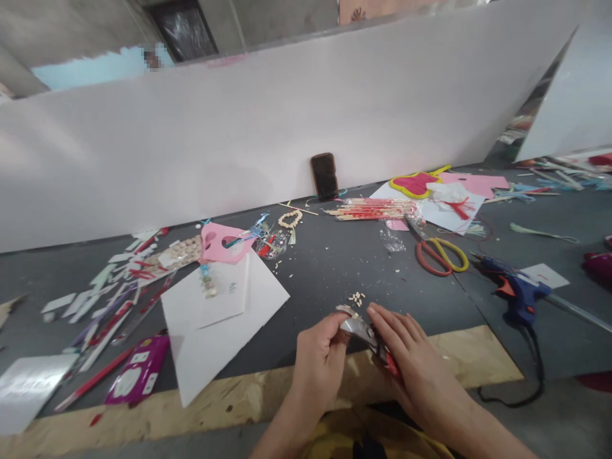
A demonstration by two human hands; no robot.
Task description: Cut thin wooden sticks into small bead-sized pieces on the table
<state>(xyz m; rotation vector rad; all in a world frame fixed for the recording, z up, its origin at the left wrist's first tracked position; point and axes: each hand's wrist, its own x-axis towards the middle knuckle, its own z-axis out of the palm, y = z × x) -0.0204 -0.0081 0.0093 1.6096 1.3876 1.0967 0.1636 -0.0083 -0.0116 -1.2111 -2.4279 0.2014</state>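
Both my hands meet at the near edge of the dark table. My right hand is closed round a pair of metal cutters with red handles, jaws pointing left. My left hand is curled, its thumb and fingers pinched at the cutter jaws on something small that I cannot make out. A little heap of pale cut bits lies just beyond the hands.
White paper sheets lie to the left, with pink foam, beads and scattered strips. Farther off are a bundle of sticks, scissors, a blue glue gun, and a phone leaning on the white wall.
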